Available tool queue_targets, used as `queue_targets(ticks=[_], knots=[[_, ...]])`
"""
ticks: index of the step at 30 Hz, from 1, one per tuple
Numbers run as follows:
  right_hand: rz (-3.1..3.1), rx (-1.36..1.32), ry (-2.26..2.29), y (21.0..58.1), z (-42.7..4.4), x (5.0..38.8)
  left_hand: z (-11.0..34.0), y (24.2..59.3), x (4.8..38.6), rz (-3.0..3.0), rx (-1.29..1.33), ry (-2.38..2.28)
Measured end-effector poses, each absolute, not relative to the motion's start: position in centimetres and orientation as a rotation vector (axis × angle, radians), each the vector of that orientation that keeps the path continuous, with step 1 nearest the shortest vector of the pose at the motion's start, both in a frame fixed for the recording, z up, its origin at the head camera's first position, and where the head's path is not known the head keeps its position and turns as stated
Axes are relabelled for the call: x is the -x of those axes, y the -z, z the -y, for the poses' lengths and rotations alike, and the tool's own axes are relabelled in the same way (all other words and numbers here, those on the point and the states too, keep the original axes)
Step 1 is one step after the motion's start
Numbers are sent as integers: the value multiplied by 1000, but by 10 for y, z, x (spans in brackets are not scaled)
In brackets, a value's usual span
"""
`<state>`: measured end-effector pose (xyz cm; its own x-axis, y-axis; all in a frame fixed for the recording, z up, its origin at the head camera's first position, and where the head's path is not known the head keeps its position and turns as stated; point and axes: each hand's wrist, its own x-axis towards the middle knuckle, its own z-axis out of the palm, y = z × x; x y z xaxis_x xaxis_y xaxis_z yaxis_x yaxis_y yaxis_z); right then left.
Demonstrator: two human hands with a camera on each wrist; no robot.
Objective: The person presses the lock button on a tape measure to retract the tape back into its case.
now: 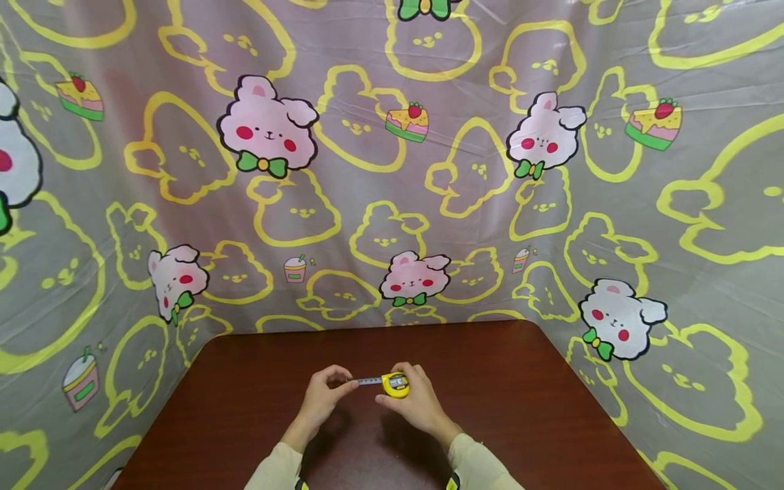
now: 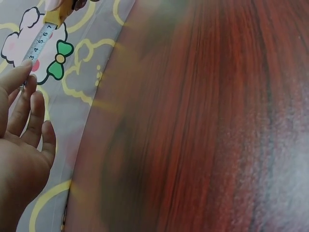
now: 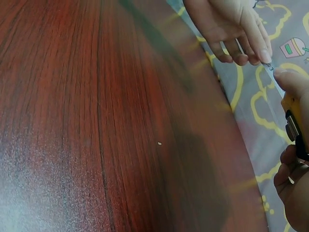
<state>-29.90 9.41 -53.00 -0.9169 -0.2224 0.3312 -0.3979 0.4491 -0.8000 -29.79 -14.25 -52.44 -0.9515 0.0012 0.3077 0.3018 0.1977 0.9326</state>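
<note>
A yellow tape measure [image 1: 395, 384] is held above the table in my right hand [image 1: 419, 401], its fingers and thumb curled round the case. A short length of pale blade [image 1: 369, 381] runs out of it to the left. My left hand [image 1: 323, 397] pinches the blade's free end between thumb and fingertips. Close up in the left wrist view, the blade [image 2: 39, 42] shows printed numbers, and the other fingers of the left hand [image 2: 24, 145] are loosely bent. At the right edge of the right wrist view, the case [image 3: 293, 113] shows yellow and black, partly covered by the right hand [image 3: 295, 193].
Below both hands lies a dark red-brown wooden table [image 1: 257, 388] with rounded far corners. A grey curtain [image 1: 367, 190] printed with yellow outlines and white bunnies surrounds it on the far side and both flanks. One tiny pale speck [image 3: 160, 143] lies on the tabletop.
</note>
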Motion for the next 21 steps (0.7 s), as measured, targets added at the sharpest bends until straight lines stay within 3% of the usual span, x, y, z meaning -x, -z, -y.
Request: queue_targets(ticks=[8, 21], knots=[[2528, -542, -1442, 528, -92, 297, 129, 504, 281, 2222, 306, 1836], [2534, -549, -1414, 530, -87, 295, 127, 534, 302, 2265, 293, 1841]])
